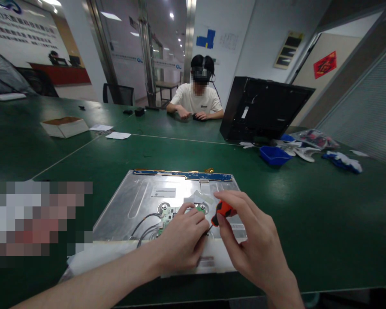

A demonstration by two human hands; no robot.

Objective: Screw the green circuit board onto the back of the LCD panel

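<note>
The right hand (255,242) has its grip closed around the orange-and-black handle of a screwdriver (224,209), whose shaft slants down toward the metal panel (138,206) lying flat on the green table (324,223). The left hand (184,238) rests over the panel's green circuit board (170,213), fingers bent beside the shaft – whether its grip pinches anything cannot be told. Black cables (144,223) curve from the board; a blue tray (275,155) sits beyond, to the right.
</note>
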